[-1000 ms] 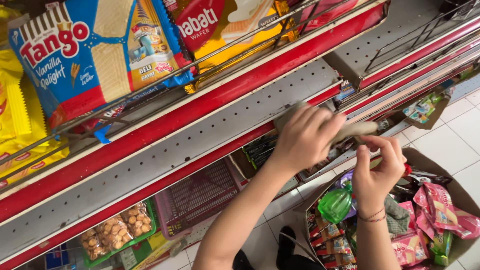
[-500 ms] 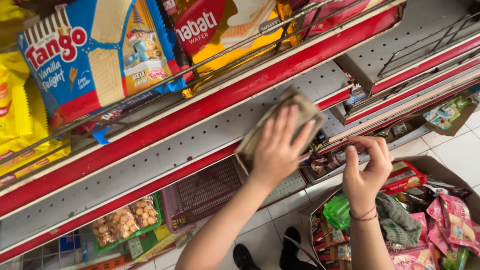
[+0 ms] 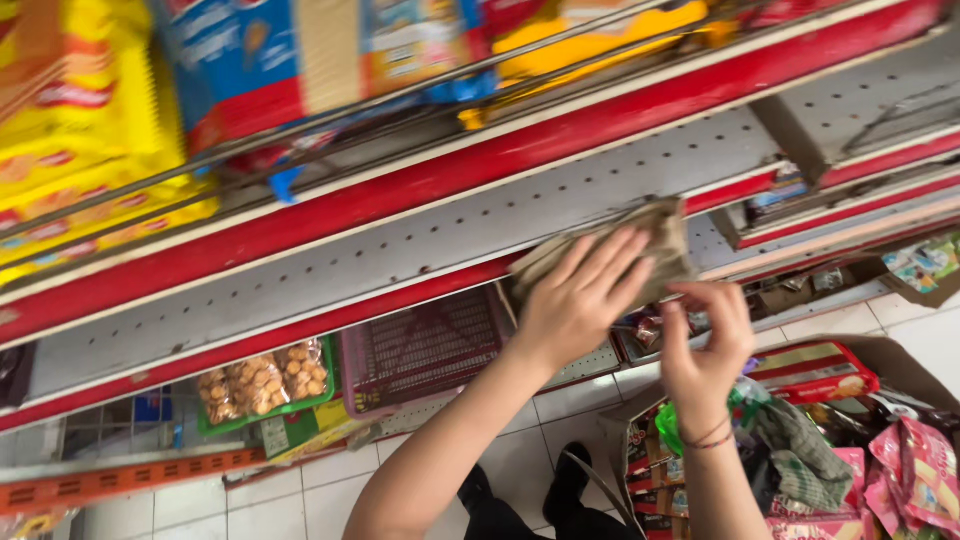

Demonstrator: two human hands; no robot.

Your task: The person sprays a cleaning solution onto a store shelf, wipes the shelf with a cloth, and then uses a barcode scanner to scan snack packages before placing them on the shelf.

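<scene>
Left hand (image 3: 580, 305): palm flat, fingers spread, pressing a grey-brown cloth (image 3: 640, 245) onto the perforated grey shelf (image 3: 400, 250). Not a clenched fist; the cloth is pinned under the palm rather than pinched. Cloth sits at the shelf's front edge, toward its right end, just above the red front lip (image 3: 330, 310).

Right hand (image 3: 705, 340): just beside the left, below the shelf's front edge, fingers curled toward the cloth's lower right corner. Blur prevents telling whether it holds the corner or only touches it.

Judgement: to wipe well, keep the palm flat and the pressure even, and move along the shelf's length so dirt does not lodge in the holes.

Surroundings: wafer packs (image 3: 330, 60) behind a wire rail on the shelf above; a bagged snack (image 3: 260, 380) and a red basket (image 3: 425, 345) on the lower level; an open cardboard box (image 3: 900, 355) of packets on the tiled floor at right.
</scene>
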